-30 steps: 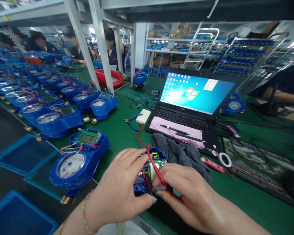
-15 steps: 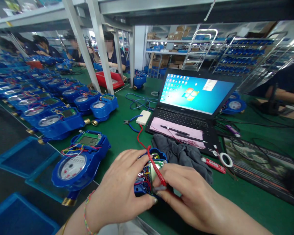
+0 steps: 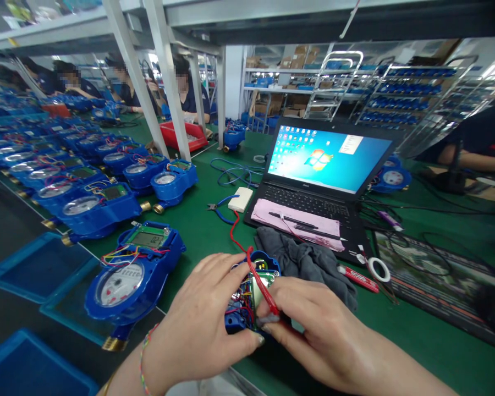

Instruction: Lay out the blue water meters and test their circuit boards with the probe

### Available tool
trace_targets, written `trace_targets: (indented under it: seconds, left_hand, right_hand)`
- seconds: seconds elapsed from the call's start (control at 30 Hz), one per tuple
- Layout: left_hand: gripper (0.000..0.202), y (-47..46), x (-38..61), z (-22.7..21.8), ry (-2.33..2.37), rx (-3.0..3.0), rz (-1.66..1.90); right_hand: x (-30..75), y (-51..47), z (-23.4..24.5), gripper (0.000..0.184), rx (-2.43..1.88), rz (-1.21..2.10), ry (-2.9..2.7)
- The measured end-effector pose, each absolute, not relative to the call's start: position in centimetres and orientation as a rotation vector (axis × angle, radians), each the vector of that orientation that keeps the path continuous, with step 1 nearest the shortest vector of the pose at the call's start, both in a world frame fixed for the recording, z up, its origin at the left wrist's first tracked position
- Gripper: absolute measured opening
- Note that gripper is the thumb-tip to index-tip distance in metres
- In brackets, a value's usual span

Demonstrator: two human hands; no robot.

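Observation:
My left hand (image 3: 204, 313) wraps around the left side of an open blue water meter (image 3: 251, 286) near the front edge of the green bench. Coloured wires and a small green circuit board show inside the meter. My right hand (image 3: 313, 324) is closed in a pinch at the meter's right side, its fingers on a red cable (image 3: 260, 280). That cable runs up across the mat to a white box (image 3: 241, 199). A grey cloth (image 3: 305, 261) lies just behind the meter.
An open laptop (image 3: 325, 176) with a pink cloth and pens on its keyboard stands behind. Another open blue meter (image 3: 127, 269) lies to the left, with rows of several more beyond it. A tape roll (image 3: 378, 269) and red marker (image 3: 357, 278) lie right. Other people work at the back and right.
Both hands stay on the meter with barely any movement. The view has shifted slightly.

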State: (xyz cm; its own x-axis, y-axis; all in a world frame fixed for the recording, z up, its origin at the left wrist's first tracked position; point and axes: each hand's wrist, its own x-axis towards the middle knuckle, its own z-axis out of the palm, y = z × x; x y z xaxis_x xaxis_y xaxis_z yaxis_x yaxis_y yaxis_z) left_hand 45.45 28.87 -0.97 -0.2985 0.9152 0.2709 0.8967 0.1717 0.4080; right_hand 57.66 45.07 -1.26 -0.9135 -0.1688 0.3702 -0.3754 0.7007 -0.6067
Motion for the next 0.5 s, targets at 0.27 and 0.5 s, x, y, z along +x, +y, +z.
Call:
trace_targets:
  seconds: [0.27,0.5]
  left_hand:
    - [0.062,28.92,45.48,-0.85,2.372,1.811,0.767]
    - [0.063,28.76,45.54,-1.01,2.375,1.814,0.753]
  right_hand:
    - [57.72,45.03,-1.28,0.008,0.418,1.033,-2.643]
    - [57.72,45.01,-1.31,0.007,0.419,1.045,-2.654]
